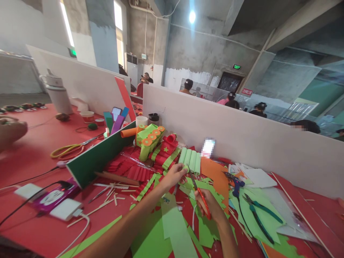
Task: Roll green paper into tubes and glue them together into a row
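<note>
My right hand [209,203] is closed around the red handles of a pair of scissors [193,180]. Their blades point up and away, with the tips beside my left hand [175,174]. Pinched in the fingertips of my left hand is a small light-green paper piece [186,167], partly hidden by the fingers. Just behind the hands stand pale-green paper rolls [189,160] in a row. Left of them are a red paper model with green bands and a star [166,149] and a green model with orange star discs [150,136]. Green paper sheets [172,218] lie beneath my forearms.
Blue glue gun [236,186] and green-handled pliers [259,215] lie at right. A phone [208,147] leans against the white partition [228,125]. At left are a green divider board [99,156], yellow-handled scissors [67,151], a purple power strip [53,196] and another person's hand [12,132].
</note>
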{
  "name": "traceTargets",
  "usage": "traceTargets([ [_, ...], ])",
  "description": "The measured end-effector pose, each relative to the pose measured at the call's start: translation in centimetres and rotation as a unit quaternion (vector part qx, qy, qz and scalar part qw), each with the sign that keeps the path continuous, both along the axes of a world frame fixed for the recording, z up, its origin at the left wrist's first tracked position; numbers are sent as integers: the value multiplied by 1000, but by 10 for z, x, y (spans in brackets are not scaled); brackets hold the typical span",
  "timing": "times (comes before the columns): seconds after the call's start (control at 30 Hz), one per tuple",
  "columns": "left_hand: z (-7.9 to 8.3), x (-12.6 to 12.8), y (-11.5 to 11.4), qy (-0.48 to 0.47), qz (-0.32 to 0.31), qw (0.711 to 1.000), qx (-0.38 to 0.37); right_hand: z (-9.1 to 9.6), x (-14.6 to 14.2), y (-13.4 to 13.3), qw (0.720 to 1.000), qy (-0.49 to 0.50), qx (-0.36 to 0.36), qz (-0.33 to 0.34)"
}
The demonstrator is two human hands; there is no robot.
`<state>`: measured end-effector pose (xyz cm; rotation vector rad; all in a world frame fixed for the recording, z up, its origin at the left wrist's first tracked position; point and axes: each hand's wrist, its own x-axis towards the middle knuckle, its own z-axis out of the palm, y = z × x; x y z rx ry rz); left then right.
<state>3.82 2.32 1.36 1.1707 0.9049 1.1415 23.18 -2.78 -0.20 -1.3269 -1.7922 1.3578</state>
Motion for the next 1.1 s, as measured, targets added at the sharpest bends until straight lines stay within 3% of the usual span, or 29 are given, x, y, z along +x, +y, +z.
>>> traceTargets([
  [0.5, -4, 0, 3, 31, -14, 999, 20, -3, -6, 2, 1000, -7, -12, -8],
  [0.8, 1, -4, -1, 58, -31, 997, 35, 0, -3, 0, 1000, 1, 4, 8],
  [1.1, -9, -6, 7, 59, -44, 997, 31, -1, -3, 1, 1000, 13, -9, 0],
])
